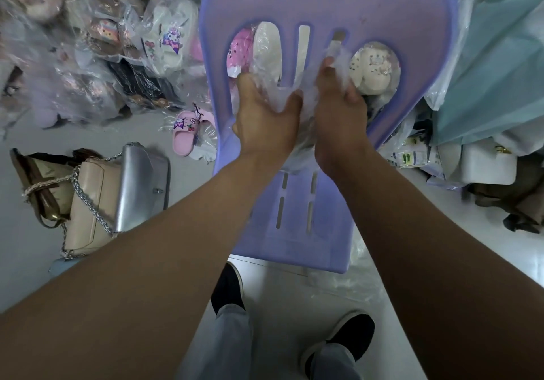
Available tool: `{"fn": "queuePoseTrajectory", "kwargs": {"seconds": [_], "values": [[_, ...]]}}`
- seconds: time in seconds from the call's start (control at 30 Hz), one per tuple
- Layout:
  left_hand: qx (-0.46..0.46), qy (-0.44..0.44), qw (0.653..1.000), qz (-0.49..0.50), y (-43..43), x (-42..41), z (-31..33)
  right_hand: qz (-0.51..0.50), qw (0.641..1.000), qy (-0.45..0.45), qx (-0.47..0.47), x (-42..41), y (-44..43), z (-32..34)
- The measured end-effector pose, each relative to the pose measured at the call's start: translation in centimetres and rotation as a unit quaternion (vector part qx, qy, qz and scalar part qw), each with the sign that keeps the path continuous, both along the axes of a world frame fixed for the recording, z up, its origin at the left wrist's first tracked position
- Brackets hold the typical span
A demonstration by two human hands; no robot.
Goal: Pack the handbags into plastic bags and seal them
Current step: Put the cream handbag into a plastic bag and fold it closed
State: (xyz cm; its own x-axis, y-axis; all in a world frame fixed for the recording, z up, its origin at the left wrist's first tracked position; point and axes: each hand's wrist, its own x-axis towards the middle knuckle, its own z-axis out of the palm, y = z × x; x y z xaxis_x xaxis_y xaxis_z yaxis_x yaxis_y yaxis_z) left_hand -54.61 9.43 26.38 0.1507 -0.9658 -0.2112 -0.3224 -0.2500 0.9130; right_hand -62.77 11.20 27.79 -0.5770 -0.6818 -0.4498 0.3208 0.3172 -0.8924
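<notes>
A clear plastic bag (304, 97) is bunched between both my hands over the purple plastic chair (297, 212). My left hand (265, 120) grips its left side with curled fingers. My right hand (338, 115) grips its right side and upper part. Whatever is inside the bag is hidden by my hands. On the floor at the left lie three unbagged handbags: a silver one (141, 185), a beige one with a chain strap (91, 203) and an olive one (44, 185).
Bagged slippers and goods (97, 50) are piled at the back left, and a loose pink slipper (188, 132) lies beside the chair. Bags, a teal sheet (494, 70) and a white box (488, 167) crowd the right. My feet (344, 338) stand on the white floor below.
</notes>
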Motion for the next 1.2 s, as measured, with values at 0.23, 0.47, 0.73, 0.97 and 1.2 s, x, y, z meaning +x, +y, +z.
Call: {"fn": "queuePoseTrajectory", "kwargs": {"seconds": [0.23, 0.47, 0.73, 0.97, 1.2], "values": [[0.137, 0.187, 0.964, 0.129, -1.1, 0.9, 2.8, -0.086, 0.975, -0.203, -0.032, -1.6, -1.6, 0.2], [0.047, 0.083, 0.995, 0.017, -1.3, 1.2, 2.9, -0.068, 0.997, -0.043, 0.02, -1.5, -1.4, 0.3], [0.178, 0.343, 0.919, 0.08, -1.9, 1.9, 3.2, -0.054, 0.977, -0.202, -0.035, -1.9, -1.0, 0.3], [0.114, 0.093, 0.989, 0.019, -0.8, 0.4, 3.2, -0.037, 0.992, -0.123, 0.006, -0.4, -1.2, 1.2], [0.079, 0.086, 0.992, -0.04, -0.9, -1.2, 3.0, 0.219, 0.975, 0.022, 0.016, -1.0, -0.8, -0.3]]}}
